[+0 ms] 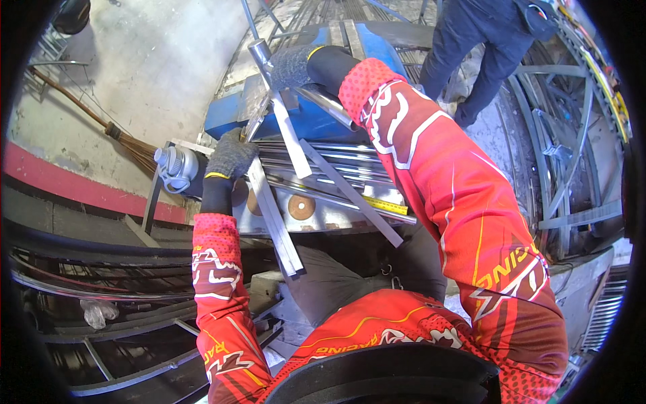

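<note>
My left hand [230, 156], in a grey knit glove with a yellow cuff edge, is closed at the upper end of a pale flat metal bar [274, 219] that slants down toward my lap. Farther off, my right hand [291, 67], gloved alike, is closed round a metal bar with a cylindrical end piece [259, 47]; its fingertips are partly hidden. A shiny flat strip [289, 135] runs down from there. Both hands are over a blue metal machine or stand [219, 118]. Several polished metal tubes [323, 151] lie crosswise on the bench just below it.
Another flat bar [353, 195] and a yellow tape measure [383, 206] lie across the tubes. A blue-grey capped bottle [176, 165] stands left of my left hand, near a straw broom [131, 145]. At the upper right stands a person [464, 47] beside metal frames [572, 148].
</note>
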{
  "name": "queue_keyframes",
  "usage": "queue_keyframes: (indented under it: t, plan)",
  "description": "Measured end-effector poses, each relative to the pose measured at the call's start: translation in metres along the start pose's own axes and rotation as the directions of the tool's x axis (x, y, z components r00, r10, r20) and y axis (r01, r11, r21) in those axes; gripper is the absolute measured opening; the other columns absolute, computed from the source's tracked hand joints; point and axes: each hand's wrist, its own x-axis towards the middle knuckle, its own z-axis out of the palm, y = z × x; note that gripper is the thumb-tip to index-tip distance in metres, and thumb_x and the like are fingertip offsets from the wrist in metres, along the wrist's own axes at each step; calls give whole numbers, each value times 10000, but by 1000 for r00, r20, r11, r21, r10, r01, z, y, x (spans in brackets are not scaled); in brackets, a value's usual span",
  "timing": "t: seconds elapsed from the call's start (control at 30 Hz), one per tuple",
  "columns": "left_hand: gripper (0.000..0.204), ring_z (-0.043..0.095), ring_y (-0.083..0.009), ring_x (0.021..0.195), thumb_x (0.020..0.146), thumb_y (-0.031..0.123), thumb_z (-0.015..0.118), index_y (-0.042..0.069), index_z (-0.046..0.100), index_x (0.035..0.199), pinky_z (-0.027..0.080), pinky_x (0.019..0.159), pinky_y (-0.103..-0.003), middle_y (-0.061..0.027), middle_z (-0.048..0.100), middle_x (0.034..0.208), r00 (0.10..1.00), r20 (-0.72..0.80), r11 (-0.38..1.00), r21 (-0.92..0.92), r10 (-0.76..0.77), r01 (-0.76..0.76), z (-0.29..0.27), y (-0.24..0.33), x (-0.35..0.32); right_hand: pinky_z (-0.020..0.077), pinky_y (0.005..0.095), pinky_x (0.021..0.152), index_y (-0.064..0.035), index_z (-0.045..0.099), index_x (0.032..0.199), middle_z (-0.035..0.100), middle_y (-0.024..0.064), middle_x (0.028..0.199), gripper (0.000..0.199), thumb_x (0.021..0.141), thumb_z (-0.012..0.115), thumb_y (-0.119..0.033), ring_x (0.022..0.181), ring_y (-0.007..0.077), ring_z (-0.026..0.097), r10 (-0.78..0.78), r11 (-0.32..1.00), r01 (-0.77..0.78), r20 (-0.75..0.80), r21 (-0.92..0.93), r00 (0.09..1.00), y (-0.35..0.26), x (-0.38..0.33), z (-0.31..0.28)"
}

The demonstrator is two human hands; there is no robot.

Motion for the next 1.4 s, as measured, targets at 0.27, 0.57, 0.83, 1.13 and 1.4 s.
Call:
queue_keyframes:
  t: [0.27, 0.57, 0.83, 1.13, 1.4]
  plan:
    - [387, 647, -451, 1050, 795, 239, 607, -10, 652, 1087, 498, 928, -492, -298, 679, 1038, 999, 20, 999, 47, -29, 28, -2, 6, 2, 540, 472, 908, -5, 740, 1067, 715, 250, 1067, 388, 828, 597, -274, 1005, 391, 706, -7, 1000, 7, -7, 3, 1000, -1, -3, 0]
    - [462, 615, -456, 1142, 803, 254, 631, -37, 647, 1162, 489, 987, -488, -327, 647, 1162, 999, 2, 984, 177, -37, 36, -15, 18, 0, 540, 473, 912, -4, 744, 1068, 714, 252, 1069, 391, 824, 589, -268, 1008, 393, 707, -82, 996, 83, -50, 22, 995, -3, -10, -2]
    - [442, 635, -443, 1117, 804, 259, 623, -38, 670, 1128, 506, 959, -474, -326, 660, 1128, 997, 46, 985, 163, -58, 50, -13, 14, 6, 538, 475, 921, 15, 739, 1069, 712, 256, 1075, 398, 826, 564, -246, 1016, 392, 706, -112, 942, 143, -117, 303, 987, -15, -19, -9]
    - [423, 650, -462, 1041, 790, 264, 592, -46, 673, 1066, 514, 917, -484, -324, 673, 1053, 998, 60, 994, 105, -4, -3, -12, 13, 1, 536, 471, 924, 32, 728, 1082, 705, 262, 1093, 414, 837, 530, -237, 1028, 396, 702, -145, 951, 172, -120, 258, 982, -17, -30, -14]
    - [423, 658, -458, 1028, 790, 249, 586, -57, 666, 1070, 517, 904, -478, -327, 675, 1042, 997, 76, 997, 70, -25, 20, -12, 10, 1, 532, 466, 922, 26, 729, 1083, 706, 263, 1082, 414, 833, 547, -249, 1017, 397, 703, -108, 927, 142, -116, 348, 987, -16, -27, -11]
